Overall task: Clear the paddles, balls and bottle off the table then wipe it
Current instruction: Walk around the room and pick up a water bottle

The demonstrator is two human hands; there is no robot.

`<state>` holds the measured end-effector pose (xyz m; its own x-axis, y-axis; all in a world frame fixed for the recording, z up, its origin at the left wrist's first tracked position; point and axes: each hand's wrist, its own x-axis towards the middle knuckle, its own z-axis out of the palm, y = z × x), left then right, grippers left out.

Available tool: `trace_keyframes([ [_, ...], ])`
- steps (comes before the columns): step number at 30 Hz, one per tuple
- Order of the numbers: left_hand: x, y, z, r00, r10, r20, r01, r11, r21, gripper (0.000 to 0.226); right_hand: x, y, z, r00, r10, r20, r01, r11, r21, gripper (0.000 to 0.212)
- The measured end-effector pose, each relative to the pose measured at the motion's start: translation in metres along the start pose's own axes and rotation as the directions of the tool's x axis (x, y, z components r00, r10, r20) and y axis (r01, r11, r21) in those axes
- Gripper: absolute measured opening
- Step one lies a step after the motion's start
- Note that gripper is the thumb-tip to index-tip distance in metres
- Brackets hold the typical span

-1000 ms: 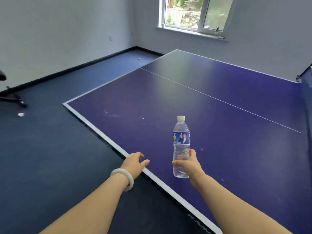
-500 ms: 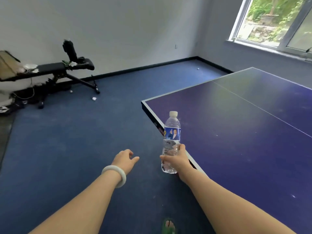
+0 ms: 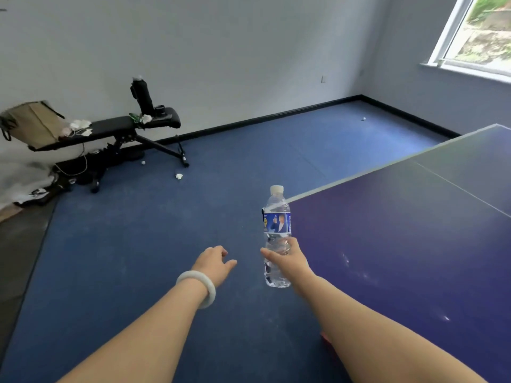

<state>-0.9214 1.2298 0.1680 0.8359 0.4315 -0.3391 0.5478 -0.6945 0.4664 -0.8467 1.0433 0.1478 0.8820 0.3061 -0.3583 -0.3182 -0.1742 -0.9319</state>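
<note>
The right hand (image 3: 287,258) grips the clear water bottle (image 3: 276,217) upright, fingers and thumb curled round its lower half. It holds the bottle in the air just left of the blue bench's (image 3: 401,230) near-left corner, over the blue floor (image 3: 166,230); half a second ago the bottle was above the bench's edge. The left hand (image 3: 214,262), a white bangle (image 3: 197,286) at its wrist, hangs empty beside it with fingers loosely curled, as before, and the black weight seat (image 3: 132,128) at far left now appears nearer.
</note>
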Motion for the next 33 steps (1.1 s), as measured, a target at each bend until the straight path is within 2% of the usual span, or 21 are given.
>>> trace_keyframes([
  [9,0.165,0.039,-0.049,0.998,0.049,0.035,-0.050,0.999,0.020,0.042,0.156,-0.061,0.016,0.992,0.024,-0.126,-0.022,1.000,0.017,0.050],
  [14,0.278,0.040,-0.078,0.984,0.119,0.130,-0.128,0.990,0.064,0.042,0.245,-0.087,0.040,0.976,0.031,-0.216,-0.027,0.999,0.021,0.048],
  [19,0.391,0.039,-0.126,0.958,0.196,0.209,-0.221,0.969,0.106,0.042,0.331,-0.121,0.070,0.928,0.076,-0.366,-0.027,0.990,0.136,0.050],
  [23,0.467,0.053,-0.150,0.933,0.248,0.261,-0.286,0.951,0.119,0.043,0.384,-0.140,0.075,0.882,0.113,-0.458,-0.040,0.985,0.165,0.049],
  [33,0.630,0.151,-0.139,0.850,0.342,0.401,-0.431,0.888,0.157,0.043,0.525,-0.160,0.016,0.779,0.223,-0.586,-0.139,0.973,0.185,0.051],
])
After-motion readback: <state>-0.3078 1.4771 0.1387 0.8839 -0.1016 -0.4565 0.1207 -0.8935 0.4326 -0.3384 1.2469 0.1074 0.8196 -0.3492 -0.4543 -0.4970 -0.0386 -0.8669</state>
